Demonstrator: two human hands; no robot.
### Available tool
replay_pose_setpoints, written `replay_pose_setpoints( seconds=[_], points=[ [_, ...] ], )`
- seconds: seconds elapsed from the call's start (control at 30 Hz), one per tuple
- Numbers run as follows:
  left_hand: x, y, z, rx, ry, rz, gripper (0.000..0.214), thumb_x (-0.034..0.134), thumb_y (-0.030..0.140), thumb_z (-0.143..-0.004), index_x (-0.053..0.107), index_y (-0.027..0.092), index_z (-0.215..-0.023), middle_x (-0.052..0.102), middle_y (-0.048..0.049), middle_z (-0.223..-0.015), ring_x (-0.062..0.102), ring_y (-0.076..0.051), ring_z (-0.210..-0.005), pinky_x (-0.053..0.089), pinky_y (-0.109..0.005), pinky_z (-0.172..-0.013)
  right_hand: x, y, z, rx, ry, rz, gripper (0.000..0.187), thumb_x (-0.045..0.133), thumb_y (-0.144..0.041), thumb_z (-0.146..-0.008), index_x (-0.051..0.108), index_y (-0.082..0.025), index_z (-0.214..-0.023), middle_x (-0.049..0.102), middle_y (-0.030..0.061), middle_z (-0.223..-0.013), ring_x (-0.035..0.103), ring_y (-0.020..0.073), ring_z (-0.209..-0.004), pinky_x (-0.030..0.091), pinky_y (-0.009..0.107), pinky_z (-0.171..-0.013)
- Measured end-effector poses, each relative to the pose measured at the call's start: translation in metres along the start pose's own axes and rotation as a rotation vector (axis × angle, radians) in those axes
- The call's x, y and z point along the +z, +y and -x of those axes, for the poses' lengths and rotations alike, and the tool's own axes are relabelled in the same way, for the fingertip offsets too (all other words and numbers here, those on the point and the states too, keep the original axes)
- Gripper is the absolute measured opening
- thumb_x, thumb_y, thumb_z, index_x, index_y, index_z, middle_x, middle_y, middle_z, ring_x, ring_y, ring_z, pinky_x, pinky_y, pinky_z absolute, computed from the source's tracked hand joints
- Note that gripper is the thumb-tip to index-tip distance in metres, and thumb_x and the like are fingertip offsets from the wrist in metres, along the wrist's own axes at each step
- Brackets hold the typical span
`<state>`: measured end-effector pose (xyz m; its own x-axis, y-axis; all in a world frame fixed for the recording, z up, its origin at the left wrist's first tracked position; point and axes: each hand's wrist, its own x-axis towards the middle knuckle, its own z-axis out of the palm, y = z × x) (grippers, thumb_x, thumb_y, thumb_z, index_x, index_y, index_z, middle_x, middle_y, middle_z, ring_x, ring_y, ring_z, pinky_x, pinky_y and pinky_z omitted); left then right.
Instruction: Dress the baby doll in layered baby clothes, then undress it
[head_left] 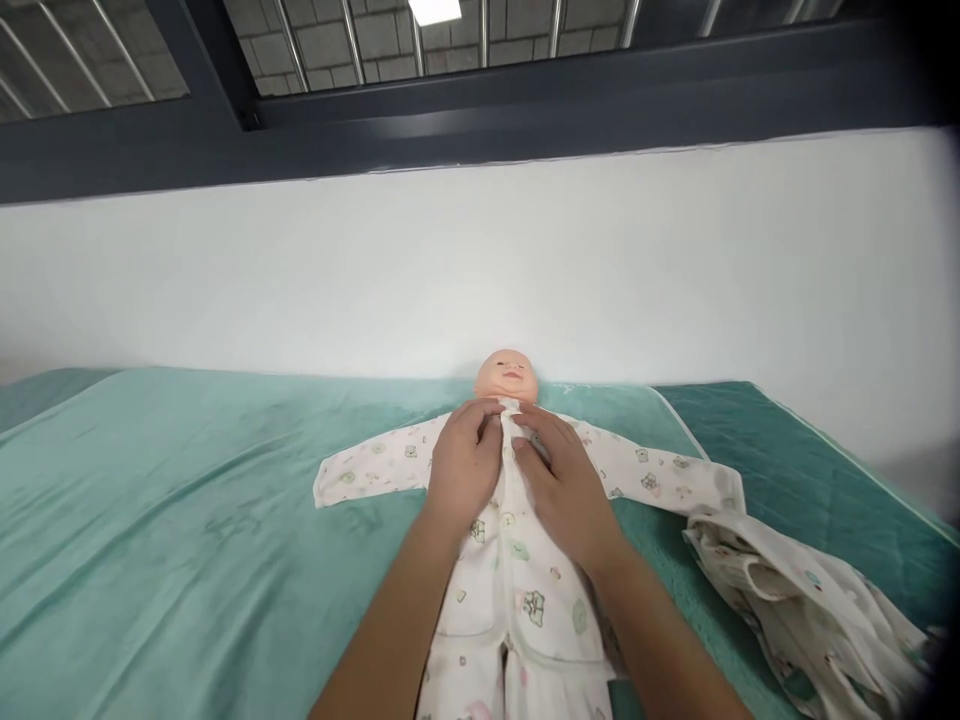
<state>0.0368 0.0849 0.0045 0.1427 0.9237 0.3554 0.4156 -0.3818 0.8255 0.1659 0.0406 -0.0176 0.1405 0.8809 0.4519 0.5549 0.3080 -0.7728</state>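
Observation:
A baby doll (507, 375) lies on its back, dressed in a white printed baby jacket (534, 605) with a front placket and a button (508, 519). Both sleeves stretch out to the sides. On the upper chest, left of the placket, rests my left hand (466, 462), its fingers bent lightly over the cloth near the collar. Across the placket my right hand (564, 482) lies on the jacket, thumb and fingers apart. Neither hand visibly pinches the fabric, though the undersides of the fingers are hidden. Matching white pants (459, 680) show below the jacket's hem.
A crumpled printed garment (810, 610) lies at the right, touching the sleeve's cuff. Under everything spreads a light green blanket (187, 520), with a darker green quilted cover (795, 470) at the right. Behind are a white wall (300, 270) and a dark window frame (465, 120).

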Motion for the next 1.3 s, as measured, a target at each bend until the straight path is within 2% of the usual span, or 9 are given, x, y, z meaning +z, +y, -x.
replay_pose_setpoints(
  seconds=[0.17, 0.6, 1.3],
  points=[
    [-0.0002, 0.0018, 0.0, -0.054, 0.011, 0.012, 0.027, 0.047, 0.016, -0.088, 0.069, 0.023, -0.1, 0.071, -0.0027, -0.113, 0.064, -0.019, -0.108, 0.047, -0.036, -0.102, 0.0011, 0.0017, -0.0006, 0.023, 0.011, -0.01, 0.026, 0.047, -0.031, -0.096, 0.062, -0.028, -0.116, 0.058, 0.003, -0.139, 0.05, 0.0239, -0.131, 0.039, 0.048, -0.111],
    [0.0002, 0.0027, -0.0003, -0.001, 0.0, 0.042, 0.032, 0.045, 0.013, -0.088, 0.072, 0.024, -0.1, 0.07, -0.0017, -0.116, 0.063, -0.018, -0.113, 0.045, -0.033, -0.105, -0.0005, 0.0056, -0.0008, -0.035, -0.029, 0.043, 0.03, 0.044, -0.032, -0.098, 0.063, -0.027, -0.12, 0.057, 0.0031, -0.14, 0.048, 0.0235, -0.132, 0.037, 0.047, -0.113],
    [0.0004, 0.0024, 0.0008, 0.01, -0.008, 0.058, 0.038, 0.043, 0.01, -0.087, 0.074, 0.024, -0.106, 0.07, -0.0018, -0.119, 0.062, -0.018, -0.113, 0.047, -0.033, -0.105, -0.0006, 0.0022, -0.0002, 0.026, 0.008, -0.01, 0.026, 0.048, -0.031, -0.095, 0.062, -0.029, -0.117, 0.06, 0.0014, -0.137, 0.049, 0.024, -0.13, 0.037, 0.048, -0.111]
  ],
)
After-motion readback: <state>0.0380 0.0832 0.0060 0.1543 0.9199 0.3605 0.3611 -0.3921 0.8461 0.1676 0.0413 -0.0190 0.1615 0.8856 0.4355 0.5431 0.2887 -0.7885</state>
